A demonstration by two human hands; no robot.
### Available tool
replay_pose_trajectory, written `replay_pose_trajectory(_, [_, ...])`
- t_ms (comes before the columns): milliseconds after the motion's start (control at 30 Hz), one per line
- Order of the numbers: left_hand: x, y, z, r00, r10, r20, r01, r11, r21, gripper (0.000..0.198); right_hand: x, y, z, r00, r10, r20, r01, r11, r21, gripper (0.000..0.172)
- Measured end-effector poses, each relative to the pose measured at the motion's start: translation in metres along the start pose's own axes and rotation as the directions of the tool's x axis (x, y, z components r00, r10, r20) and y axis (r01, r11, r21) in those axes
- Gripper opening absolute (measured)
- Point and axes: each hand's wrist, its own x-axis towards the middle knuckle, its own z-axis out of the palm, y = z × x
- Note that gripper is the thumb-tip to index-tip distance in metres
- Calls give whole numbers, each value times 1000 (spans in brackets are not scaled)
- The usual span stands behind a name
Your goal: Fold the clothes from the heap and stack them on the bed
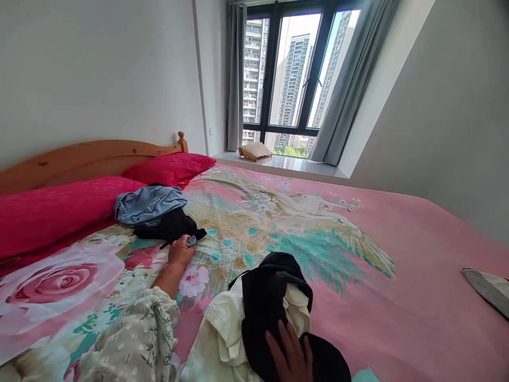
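Note:
My left hand (181,251) is closed on a small bit of blue-grey cloth (191,241) that pokes out by the thumb. It is at the near edge of a black garment (169,227), with a crumpled light-blue garment (149,204) on top. Whether the gripped bit belongs to that pile, I cannot tell. My right hand (292,353), fingers spread, rests on a black garment (264,302) bundled with cream cloth (222,323) close to me. The lower part of this hand is cut off by the frame.
Red pillows (63,209) lie along the wooden headboard (99,151) on the left. A floral pink bedsheet (397,228) covers the bed. At the right edge lies a grey-and-white folded item (487,289). A brown bag-like bundle (255,151) sits on the windowsill (302,164).

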Motion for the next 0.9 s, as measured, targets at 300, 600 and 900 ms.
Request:
replay_pose_trajectory(300, [-242, 65, 17, 971, 81, 224, 16, 916, -401, 22, 16, -26, -61, 942, 112, 317, -149, 984, 96, 69])
replay_pose_trajectory(600, [-435, 97, -10, 913, 130, 387, 87, 864, -497, 27, -54, -5, -110, 917, 153, 367, -241, 949, 205, 57])
replay_pose_trajectory(900, [-567, 169, -7, 850, 242, 468, 209, 660, -721, 39, -133, 59, -148, 959, 162, 231, -241, 898, 369, 52])
